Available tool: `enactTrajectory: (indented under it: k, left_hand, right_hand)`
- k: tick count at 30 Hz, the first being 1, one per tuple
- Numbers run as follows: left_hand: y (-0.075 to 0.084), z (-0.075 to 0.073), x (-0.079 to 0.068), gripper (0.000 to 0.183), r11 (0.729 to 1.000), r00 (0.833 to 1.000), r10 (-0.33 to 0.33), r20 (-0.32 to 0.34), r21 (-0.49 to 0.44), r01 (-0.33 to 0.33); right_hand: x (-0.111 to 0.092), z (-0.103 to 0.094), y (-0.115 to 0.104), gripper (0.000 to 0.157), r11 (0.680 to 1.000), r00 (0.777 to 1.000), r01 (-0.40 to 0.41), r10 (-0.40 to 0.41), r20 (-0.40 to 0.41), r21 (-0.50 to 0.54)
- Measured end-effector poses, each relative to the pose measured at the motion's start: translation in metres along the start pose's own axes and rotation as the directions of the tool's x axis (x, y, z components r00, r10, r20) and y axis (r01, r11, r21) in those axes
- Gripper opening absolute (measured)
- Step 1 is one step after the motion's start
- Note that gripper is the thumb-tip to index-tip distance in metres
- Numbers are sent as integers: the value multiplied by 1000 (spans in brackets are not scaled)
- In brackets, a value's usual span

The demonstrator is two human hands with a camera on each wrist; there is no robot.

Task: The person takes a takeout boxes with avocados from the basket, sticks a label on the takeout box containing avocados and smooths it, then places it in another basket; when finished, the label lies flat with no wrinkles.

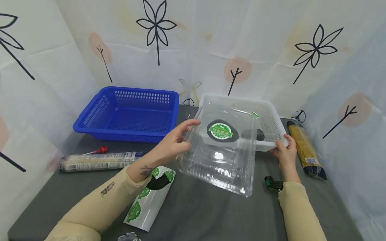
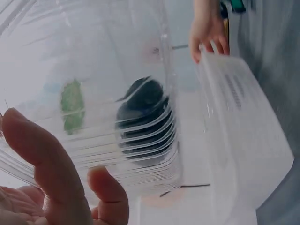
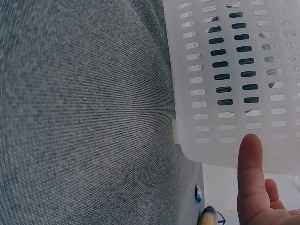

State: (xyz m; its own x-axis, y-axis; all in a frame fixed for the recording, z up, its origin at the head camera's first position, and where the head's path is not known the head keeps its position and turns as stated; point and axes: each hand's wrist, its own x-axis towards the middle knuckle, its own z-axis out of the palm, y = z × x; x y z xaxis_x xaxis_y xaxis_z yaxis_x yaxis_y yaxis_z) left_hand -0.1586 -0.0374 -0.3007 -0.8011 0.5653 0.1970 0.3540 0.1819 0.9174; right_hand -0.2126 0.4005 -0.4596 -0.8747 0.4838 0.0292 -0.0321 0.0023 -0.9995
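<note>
My left hand [image 1: 173, 145] grips the left edge of a clear plastic box [image 1: 229, 160], thumb and fingers at its rim. The box is tilted in the air and overlaps the white basket in the head view. It bears a round green-and-white sticker [image 1: 221, 131]. My right hand [image 1: 286, 152] holds the front right corner of the white slotted basket [image 1: 275, 117], with a finger [image 3: 251, 164] against its slotted side in the right wrist view. Something dark [image 2: 145, 122] shows through the clear box, and dark patches show through the basket's slots.
A blue basket [image 1: 126, 134] stands at the back left. Before it lie a lollipop [image 1: 103, 149] and a long packet of pale sticks [image 1: 99, 162]. A sticker sheet [image 1: 150, 207] lies front left, near a crumpled grey piece [image 1: 128, 237]. A packet of yellow sticks [image 1: 306, 150] lies at the right.
</note>
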Motion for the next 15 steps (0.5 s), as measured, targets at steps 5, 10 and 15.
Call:
enactTrajectory:
  k: [5,10,15]
  left_hand:
    - [-6,-11,50,63,999,996,16,-87,53,-11]
    - [-21,-16,94,62,999,987,21,-162,43,-14]
    - [-42,-14,123,60,999,976,22,-215,37,-14]
  right_hand:
    - [1,0,4,53,1000,1000,9,-9,-25,-28]
    - [7,0,13,52,998,997,49,-52,-50,-45]
    - [8,0,15,55,997,997,55,-58,-47,-48]
